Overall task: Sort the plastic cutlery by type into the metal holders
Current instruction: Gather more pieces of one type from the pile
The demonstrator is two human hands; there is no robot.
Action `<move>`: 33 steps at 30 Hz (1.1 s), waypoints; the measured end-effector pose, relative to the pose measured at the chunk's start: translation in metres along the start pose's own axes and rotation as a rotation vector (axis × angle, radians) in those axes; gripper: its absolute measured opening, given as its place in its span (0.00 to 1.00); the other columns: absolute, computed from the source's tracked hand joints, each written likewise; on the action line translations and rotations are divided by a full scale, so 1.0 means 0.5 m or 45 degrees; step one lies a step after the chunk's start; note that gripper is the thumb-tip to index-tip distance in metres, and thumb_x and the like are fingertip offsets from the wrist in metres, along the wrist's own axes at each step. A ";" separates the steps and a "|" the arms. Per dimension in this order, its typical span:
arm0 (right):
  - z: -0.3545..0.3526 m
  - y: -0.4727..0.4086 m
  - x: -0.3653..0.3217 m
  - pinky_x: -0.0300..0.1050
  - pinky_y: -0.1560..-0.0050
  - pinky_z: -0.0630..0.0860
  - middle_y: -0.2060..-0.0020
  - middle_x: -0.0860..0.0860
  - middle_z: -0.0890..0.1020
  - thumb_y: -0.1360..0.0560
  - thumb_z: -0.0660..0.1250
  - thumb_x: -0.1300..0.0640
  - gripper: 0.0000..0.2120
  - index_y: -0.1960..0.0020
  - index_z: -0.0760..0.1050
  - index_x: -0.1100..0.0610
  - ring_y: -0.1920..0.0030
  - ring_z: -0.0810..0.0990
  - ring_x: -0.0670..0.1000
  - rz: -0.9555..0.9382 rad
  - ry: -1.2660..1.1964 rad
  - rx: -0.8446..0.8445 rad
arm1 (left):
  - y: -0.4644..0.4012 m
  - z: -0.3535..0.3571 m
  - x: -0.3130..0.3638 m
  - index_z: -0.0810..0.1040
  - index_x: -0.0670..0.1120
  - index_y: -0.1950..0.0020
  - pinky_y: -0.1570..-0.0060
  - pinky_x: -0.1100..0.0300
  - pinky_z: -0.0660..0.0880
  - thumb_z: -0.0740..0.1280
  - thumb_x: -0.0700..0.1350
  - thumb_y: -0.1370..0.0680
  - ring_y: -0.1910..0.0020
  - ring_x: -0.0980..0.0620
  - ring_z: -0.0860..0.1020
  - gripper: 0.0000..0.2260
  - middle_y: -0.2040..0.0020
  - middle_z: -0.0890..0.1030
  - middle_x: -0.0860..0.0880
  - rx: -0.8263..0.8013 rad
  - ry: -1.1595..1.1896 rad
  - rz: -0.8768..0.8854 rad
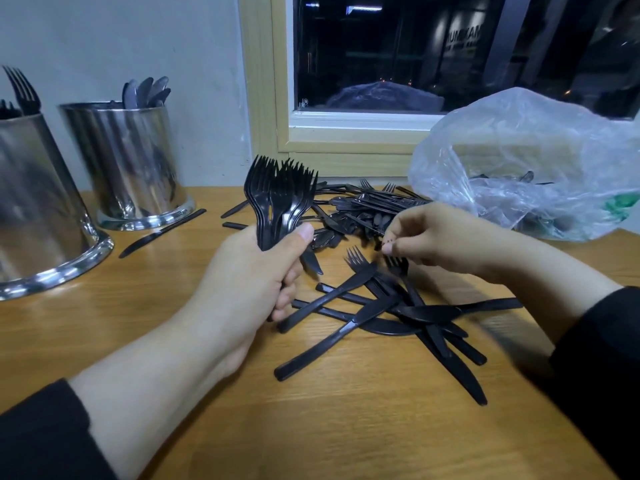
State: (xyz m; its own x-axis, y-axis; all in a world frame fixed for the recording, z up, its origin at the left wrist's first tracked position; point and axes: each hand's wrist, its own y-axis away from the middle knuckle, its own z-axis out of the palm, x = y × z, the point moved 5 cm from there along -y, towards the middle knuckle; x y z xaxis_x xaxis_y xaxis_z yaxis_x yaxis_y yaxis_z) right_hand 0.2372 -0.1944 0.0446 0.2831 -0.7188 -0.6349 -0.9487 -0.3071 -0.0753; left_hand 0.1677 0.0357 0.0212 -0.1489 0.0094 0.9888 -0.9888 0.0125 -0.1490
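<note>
the left hand (256, 271) grips a bunch of forks (278, 199), glossy black plastic, fingers curled round the handles and thumb pressed across the front; the tines stand upright and fanned above the fist. the right hand (440, 237) hovers over the pile of cutlery (374, 299), thumb and forefinger pinched together on something small and dark; whether it is a fork tip, i cannot tell. the pile is a loose tangle of smooth black knives and forks on the wooden table (173, 341), just right of the left hand. far left of the pile stand two shiny, flared metal holders: the near holder (38, 216) has forks in it, the far holder (131, 161) has knives. a lone knife (161, 233) lies beside the far holder's base. right of the pile sits a crinkled clear plastic bag (540, 161).
</note>
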 end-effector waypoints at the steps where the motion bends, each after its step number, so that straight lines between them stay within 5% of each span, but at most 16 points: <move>1: -0.009 0.001 -0.001 0.36 0.68 0.68 0.68 0.49 0.81 0.23 0.72 0.57 0.03 0.56 0.82 0.56 0.70 0.73 0.45 -0.003 -0.088 0.057 | 0.001 0.000 0.001 0.77 0.39 0.47 0.76 0.60 0.64 0.67 0.53 0.19 0.74 0.53 0.65 0.16 0.70 0.69 0.51 0.009 0.009 -0.001; 8: -0.076 0.023 -0.044 0.41 0.66 0.70 0.67 0.59 0.76 0.20 0.69 0.58 0.05 0.54 0.79 0.57 0.68 0.72 0.53 -0.329 -0.519 0.681 | 0.005 0.005 0.015 0.77 0.42 0.48 0.70 0.55 0.75 0.63 0.53 0.17 0.71 0.48 0.77 0.14 0.68 0.79 0.48 0.018 -0.036 0.063; 11: -0.069 0.033 -0.067 0.40 0.64 0.73 0.68 0.57 0.77 0.20 0.68 0.59 0.03 0.53 0.79 0.57 0.68 0.74 0.54 -0.419 -0.635 0.616 | 0.004 0.009 0.017 0.78 0.42 0.48 0.60 0.56 0.85 0.63 0.50 0.16 0.61 0.48 0.86 0.12 0.61 0.87 0.47 0.024 -0.009 0.101; 14: -0.035 0.041 -0.096 0.43 0.62 0.76 0.67 0.62 0.79 0.21 0.68 0.61 0.02 0.52 0.78 0.60 0.66 0.77 0.56 -0.464 -0.612 0.461 | 0.007 0.013 0.020 0.80 0.44 0.48 0.56 0.59 0.84 0.63 0.48 0.16 0.56 0.52 0.87 0.09 0.56 0.88 0.50 -0.014 -0.074 0.125; 18: -0.007 0.046 -0.124 0.45 0.62 0.76 0.69 0.54 0.81 0.21 0.69 0.62 0.04 0.52 0.77 0.64 0.67 0.77 0.54 -0.516 -0.581 0.416 | 0.019 0.036 0.020 0.78 0.47 0.44 0.65 0.54 0.82 0.64 0.50 0.17 0.66 0.46 0.84 0.08 0.59 0.86 0.46 -0.202 -0.088 0.090; 20: -0.008 0.045 -0.124 0.46 0.62 0.76 0.69 0.54 0.81 0.21 0.69 0.60 0.05 0.52 0.77 0.63 0.67 0.77 0.53 -0.499 -0.547 0.401 | 0.020 0.040 0.018 0.79 0.47 0.44 0.73 0.58 0.72 0.65 0.49 0.17 0.73 0.48 0.73 0.07 0.65 0.79 0.46 -0.224 -0.094 0.116; 24: -0.031 0.025 -0.081 0.41 0.63 0.73 0.65 0.50 0.82 0.20 0.67 0.48 0.10 0.52 0.78 0.55 0.65 0.79 0.46 -0.269 0.008 0.454 | 0.009 0.019 0.009 0.81 0.45 0.46 0.75 0.62 0.63 0.70 0.47 0.20 0.73 0.53 0.64 0.07 0.67 0.68 0.48 -0.108 -0.044 0.056; 27: -0.037 0.007 -0.031 0.45 0.56 0.73 0.52 0.52 0.83 0.19 0.65 0.47 0.12 0.45 0.80 0.54 0.53 0.80 0.53 0.002 0.653 0.328 | 0.003 0.007 0.005 0.75 0.44 0.56 0.74 0.60 0.65 0.69 0.49 0.19 0.72 0.50 0.65 0.11 0.66 0.68 0.43 -0.057 -0.099 0.071; 33: -0.016 -0.007 0.029 0.50 0.48 0.77 0.47 0.56 0.82 0.19 0.64 0.50 0.14 0.42 0.79 0.59 0.47 0.80 0.58 0.255 0.950 0.121 | 0.003 0.003 0.010 0.71 0.45 0.59 0.74 0.58 0.67 0.68 0.51 0.19 0.72 0.50 0.67 0.14 0.67 0.70 0.46 -0.028 -0.131 0.088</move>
State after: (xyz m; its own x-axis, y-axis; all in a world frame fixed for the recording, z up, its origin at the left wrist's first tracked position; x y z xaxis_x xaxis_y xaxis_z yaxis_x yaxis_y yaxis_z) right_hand 0.2457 -0.2087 0.0417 0.0932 -0.9949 0.0393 -0.9902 -0.0967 -0.1005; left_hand 0.1653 0.0344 0.0259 -0.2183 -0.0918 0.9716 -0.9757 0.0371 -0.2157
